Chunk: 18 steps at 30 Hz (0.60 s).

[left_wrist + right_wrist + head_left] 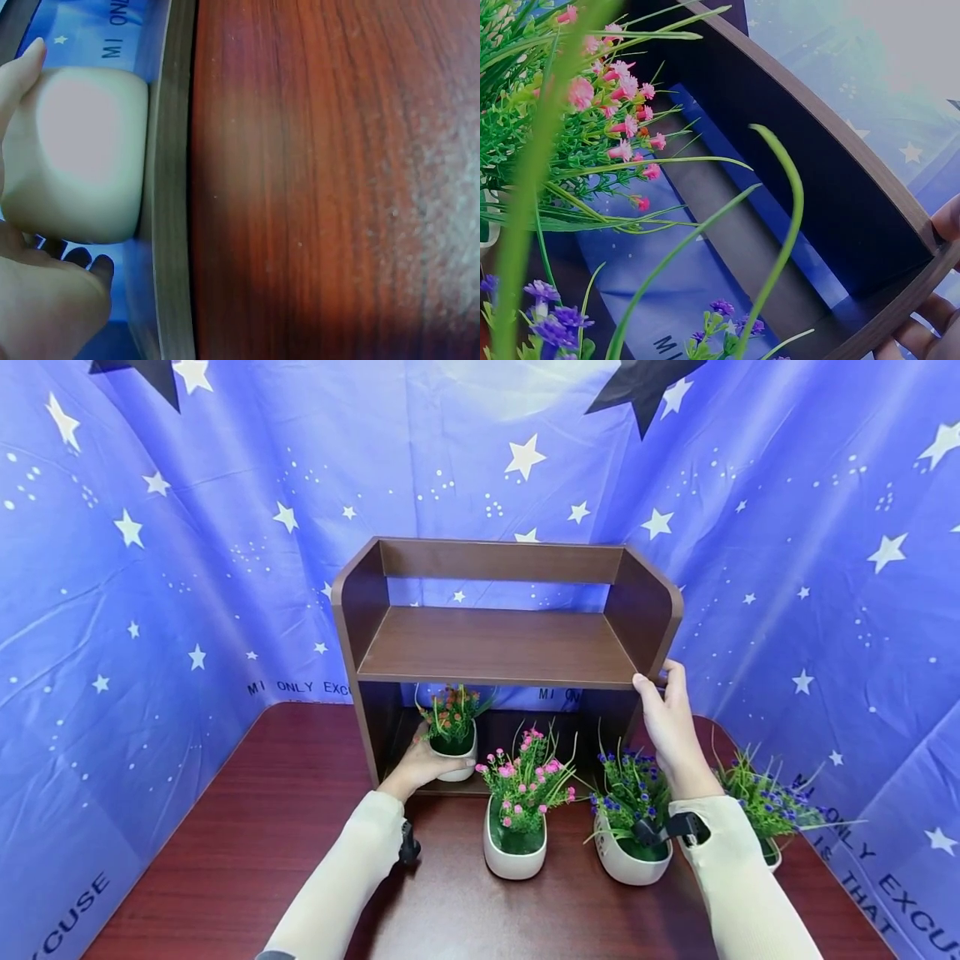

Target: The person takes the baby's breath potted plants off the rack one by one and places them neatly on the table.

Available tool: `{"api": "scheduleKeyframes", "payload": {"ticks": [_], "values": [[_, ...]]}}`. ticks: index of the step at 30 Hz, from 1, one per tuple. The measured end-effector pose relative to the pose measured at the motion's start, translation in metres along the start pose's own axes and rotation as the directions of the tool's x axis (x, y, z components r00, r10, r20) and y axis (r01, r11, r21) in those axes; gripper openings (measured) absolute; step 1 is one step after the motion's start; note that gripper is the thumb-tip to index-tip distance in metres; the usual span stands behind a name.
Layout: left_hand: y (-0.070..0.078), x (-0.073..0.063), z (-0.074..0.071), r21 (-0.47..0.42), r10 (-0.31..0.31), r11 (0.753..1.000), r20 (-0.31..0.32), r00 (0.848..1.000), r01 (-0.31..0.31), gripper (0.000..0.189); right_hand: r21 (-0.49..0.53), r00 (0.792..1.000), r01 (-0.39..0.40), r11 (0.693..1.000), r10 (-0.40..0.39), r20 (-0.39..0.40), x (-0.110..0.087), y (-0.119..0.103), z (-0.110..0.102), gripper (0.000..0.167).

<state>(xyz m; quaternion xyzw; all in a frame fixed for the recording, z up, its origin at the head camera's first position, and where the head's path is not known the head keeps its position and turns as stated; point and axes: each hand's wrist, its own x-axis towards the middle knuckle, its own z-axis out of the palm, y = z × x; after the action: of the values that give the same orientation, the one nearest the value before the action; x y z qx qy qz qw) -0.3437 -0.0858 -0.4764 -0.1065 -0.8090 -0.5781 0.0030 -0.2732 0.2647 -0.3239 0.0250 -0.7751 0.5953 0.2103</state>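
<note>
A brown two-tier shelf [495, 643] stands on the table in the head view. My left hand [422, 760] reaches into its lower tier at the left and grips a white pot of orange artificial flowers [453, 768], thumb across the front. From the left wrist, the smooth pot [79, 154] shows just behind the shelf's front edge [174, 180]. On the other side, my right hand [670, 727] holds the shelf's right side panel, thumb at the front edge and fingers behind it. The right wrist view shows those fingers [922, 330] wrapped around the panel.
In front of the shelf stand a pot of pink flowers [516, 860] and a pot of blue-purple flowers [633, 864]. Another blue-flowered plant [772, 802] is at the far right, partly behind my right sleeve. A blue star-patterned curtain [247, 568] surrounds the reddish-brown table [247, 835].
</note>
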Motion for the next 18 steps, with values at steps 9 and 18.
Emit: {"api": "scheduleKeyframes", "payload": {"ticks": [9, 18], "values": [[-0.0013, 0.0013, 0.0004, -0.036, -0.044, 0.998, -0.016, 0.999, 0.043, 0.111, 0.014, 1.0, 0.008, 1.0, -0.007, -0.009, 0.0004, -0.0026, 0.0021, 0.041], [-0.0023, -0.0006, 0.0018, -0.037, -0.06, 0.998, -0.003, 0.998, 0.06, 0.094, 0.012, 1.0, -0.007, 1.0, 0.007, 0.008, 0.0007, 0.0012, 0.0, 0.044]]}}
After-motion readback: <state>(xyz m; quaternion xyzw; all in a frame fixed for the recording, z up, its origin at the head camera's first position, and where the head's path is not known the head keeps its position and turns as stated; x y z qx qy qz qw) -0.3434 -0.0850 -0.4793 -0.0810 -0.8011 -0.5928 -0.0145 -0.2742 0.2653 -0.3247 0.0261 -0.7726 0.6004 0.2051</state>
